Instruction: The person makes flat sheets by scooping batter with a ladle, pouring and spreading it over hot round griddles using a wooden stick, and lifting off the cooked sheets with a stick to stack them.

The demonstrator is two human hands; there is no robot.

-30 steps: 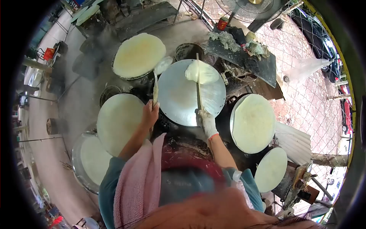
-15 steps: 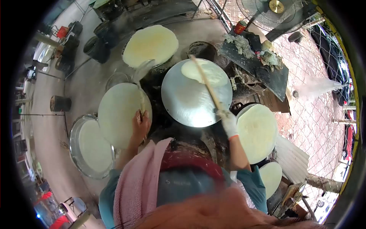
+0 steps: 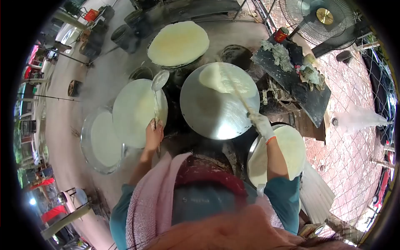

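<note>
My left hand is closed around the handle of a metal ladle, whose bowl is above the far edge of a pale round sheet on the left. In a white glove with an orange band at the wrist, my right hand grips a long wooden stick. The stick reaches across a round metal griddle to a patch of pale batter at its far side. The stick's far end is blurred.
A metal basin of pale liquid stands at far left. Other pale round sheets lie at the back and right. A dark board with cloths and a red can is beyond the griddle, near a fan.
The view has shifted. The ladle's bowl has turned and is sharper now. The stick has moved across the batter, and my right forearm now covers part of the right-hand sheet.
</note>
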